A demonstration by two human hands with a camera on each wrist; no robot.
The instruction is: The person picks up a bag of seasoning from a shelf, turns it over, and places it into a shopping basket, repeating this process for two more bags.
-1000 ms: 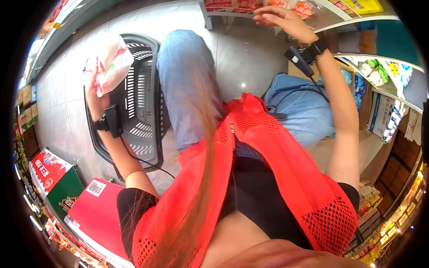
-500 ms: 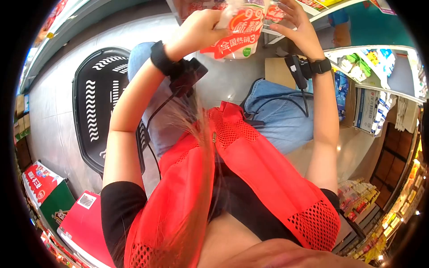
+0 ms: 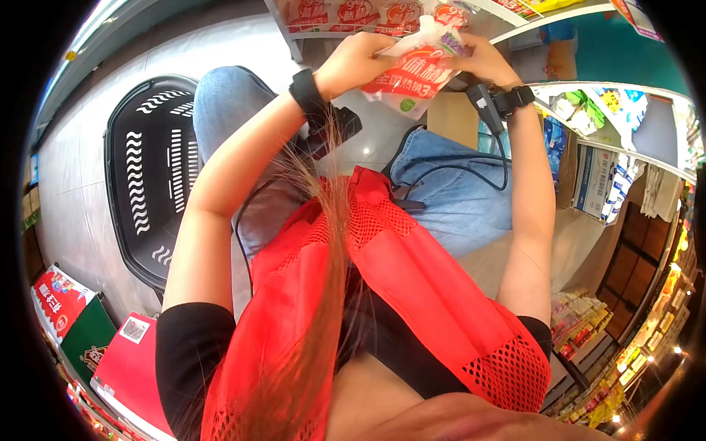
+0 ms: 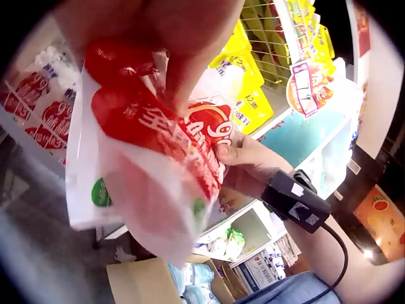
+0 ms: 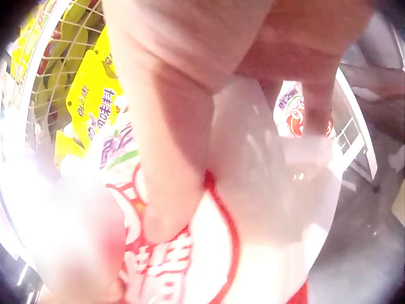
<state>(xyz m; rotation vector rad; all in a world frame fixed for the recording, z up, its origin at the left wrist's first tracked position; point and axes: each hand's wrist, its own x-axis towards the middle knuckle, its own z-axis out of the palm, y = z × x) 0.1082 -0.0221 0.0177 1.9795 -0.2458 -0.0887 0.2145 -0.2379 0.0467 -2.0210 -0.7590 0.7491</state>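
A white and red printed plastic bag (image 3: 415, 81) is held up between both hands in front of the low shelf. My left hand (image 3: 357, 65) pinches its left side; in the left wrist view that hand (image 4: 152, 28) grips the bag (image 4: 142, 196) from above, where two overlapping layers or bags show; I cannot tell which. My right hand (image 3: 487, 62) holds the upper right side. In the right wrist view its thumb lies across the print, with the right hand (image 5: 174, 107) covering part of the bag (image 5: 266, 221).
Similar red and white bags (image 3: 357, 15) line the low shelf ahead. A black slotted basket (image 3: 118, 195) stands on the floor at the left, beside the bent knee. An open cardboard box (image 4: 136, 282) sits below the shelves. Red box (image 3: 132, 364) at lower left.
My left hand has carried the bag from above the basket rightward to the shelf front. My right hand, holding nothing one second ago, now grips the bag too.
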